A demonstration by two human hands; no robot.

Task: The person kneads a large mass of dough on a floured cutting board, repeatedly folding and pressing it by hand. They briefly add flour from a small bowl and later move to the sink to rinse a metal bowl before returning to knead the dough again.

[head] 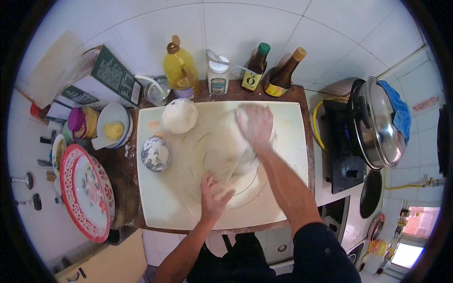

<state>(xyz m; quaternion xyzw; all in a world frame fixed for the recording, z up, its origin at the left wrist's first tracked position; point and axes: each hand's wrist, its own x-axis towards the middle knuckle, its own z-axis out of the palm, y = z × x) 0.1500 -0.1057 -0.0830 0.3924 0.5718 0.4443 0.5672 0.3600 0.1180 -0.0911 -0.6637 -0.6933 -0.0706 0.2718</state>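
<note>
A wide, pale sheet of dough [223, 145] lies on a floured white board [152, 208] in front of me. My right hand [255, 123], dusted with flour and blurred, is on the dough's upper right part; whether its fingers grip anything is hidden. At the dough's lower edge is my left hand [214, 196], its fingers spread, with nothing held. A round ball of dough [179, 116] sits at the board's upper left. Below the ball stands a small bowl of flour [156, 154]. Part of the sheet is hidden under my right hand and forearm.
An oil bottle [181, 70], a white-lidded jar [218, 76] and two dark sauce bottles [254, 69] [286, 74] stand behind the board. Left are a red-rimmed enamel basin [86, 194] and a bowl with a yellow lump [114, 129]. Right, a lidded steel pot [378, 123] is on a stove.
</note>
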